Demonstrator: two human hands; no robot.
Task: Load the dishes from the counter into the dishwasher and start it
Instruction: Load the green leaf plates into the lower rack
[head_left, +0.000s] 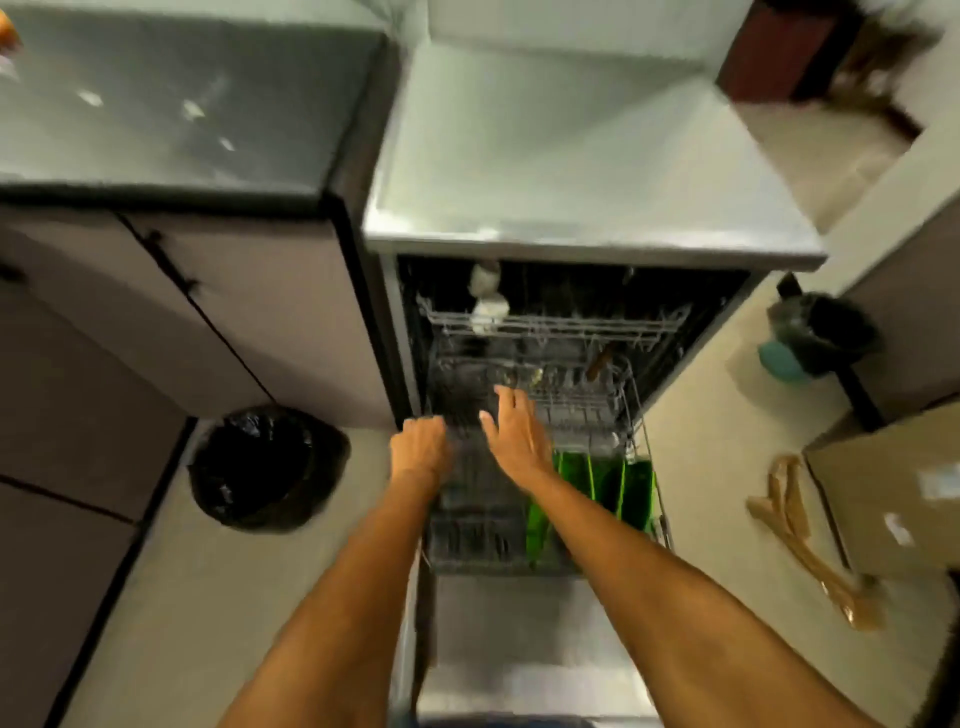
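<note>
While the whole frame is motion-blurred, the dishwasher (571, 332) is plainly open, door (524, 649) dropped flat toward the near edge, lower rack (644, 467) pulled out over it. Green plates (597, 493) stand on edge in the rack's right half, partly hidden behind the right forearm. Left hand (420, 447) sits at the rack's left side, fingers curled; cannot tell if they grip the wire or anything else. Right hand (514, 431) hovers over the rack middle, fingers straight and spread, holding nothing. Upper rack (550, 325) sits inside, contents too smeared to identify. Grey counter (171, 104) far left, black bin (267, 467) on the floor left of the door.
</note>
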